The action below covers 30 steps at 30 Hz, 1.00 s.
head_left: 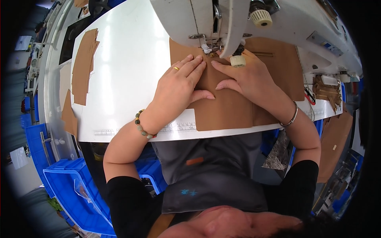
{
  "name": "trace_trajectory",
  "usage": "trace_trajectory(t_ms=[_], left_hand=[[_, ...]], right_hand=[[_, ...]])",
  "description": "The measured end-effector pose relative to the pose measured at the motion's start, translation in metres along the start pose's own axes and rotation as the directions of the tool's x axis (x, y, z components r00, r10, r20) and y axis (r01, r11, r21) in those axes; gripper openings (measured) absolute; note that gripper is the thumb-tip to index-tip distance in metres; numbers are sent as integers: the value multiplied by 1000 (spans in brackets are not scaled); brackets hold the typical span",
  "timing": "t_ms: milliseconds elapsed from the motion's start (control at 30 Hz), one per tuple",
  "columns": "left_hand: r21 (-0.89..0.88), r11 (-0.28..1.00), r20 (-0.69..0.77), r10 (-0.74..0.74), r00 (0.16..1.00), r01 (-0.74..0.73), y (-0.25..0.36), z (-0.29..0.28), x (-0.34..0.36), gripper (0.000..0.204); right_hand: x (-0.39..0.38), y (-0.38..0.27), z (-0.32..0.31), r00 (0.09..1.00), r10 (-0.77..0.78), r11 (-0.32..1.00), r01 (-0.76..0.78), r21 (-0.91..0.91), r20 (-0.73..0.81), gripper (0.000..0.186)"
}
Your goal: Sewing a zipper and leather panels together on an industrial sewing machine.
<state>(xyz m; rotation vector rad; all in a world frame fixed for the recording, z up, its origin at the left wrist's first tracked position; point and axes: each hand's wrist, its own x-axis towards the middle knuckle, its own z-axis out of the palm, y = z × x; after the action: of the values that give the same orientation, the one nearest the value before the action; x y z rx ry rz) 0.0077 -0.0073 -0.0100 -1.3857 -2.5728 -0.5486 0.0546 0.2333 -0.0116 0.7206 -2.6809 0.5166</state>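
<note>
A sheet of brown material [224,113] lies under the head of a white sewing machine [178,20], its lower part reaching the table's near edge. My left hand [178,85] rests flat on it, left of the needle area, with fingers stretched and thumb spread. To the right, my right hand [250,77] also presses on the brown sheet, thumb and index finger apart; a machine knob [238,60] partly covers its other fingers. A small raised fold shows between the hands. The presser foot [207,49] sits just beyond my left fingertips.
Brown cut pieces [84,67] lie at the left of the white table [127,75], which carries a printed ruler along its near edge. Dark red-handled snips [309,96] and stacked brown strips [328,90] are at right. Blue bins [63,180] stand lower left.
</note>
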Motion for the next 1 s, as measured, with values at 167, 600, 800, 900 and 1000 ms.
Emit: trace_trajectory(t_ms=[167, 600, 800, 900, 1000], left_hand=[[36, 999, 16, -32, 999, 31, 6, 2, 1, 79], [44, 999, 15, 2, 1000, -3, 5, -1, 5, 80], [65, 998, 1, 14, 1000, -14, 2, 1, 5, 80], [51, 999, -1, 14, 1000, -14, 0, 1, 5, 79], [60, 998, 0, 15, 1000, -15, 1, 2, 5, 79]], right_hand=[[1, 7, -1, 1000, -5, 999, 6, -51, 24, 52], [6, 2, 1, 1000, -17, 999, 17, -34, 19, 50], [6, 1, 0, 999, -2, 998, 5, -55, 50, 51], [7, 1, 0, 1000, -2, 998, 4, -63, 31, 51], [8, 1, 1, 1000, -10, 998, 11, -69, 12, 51]])
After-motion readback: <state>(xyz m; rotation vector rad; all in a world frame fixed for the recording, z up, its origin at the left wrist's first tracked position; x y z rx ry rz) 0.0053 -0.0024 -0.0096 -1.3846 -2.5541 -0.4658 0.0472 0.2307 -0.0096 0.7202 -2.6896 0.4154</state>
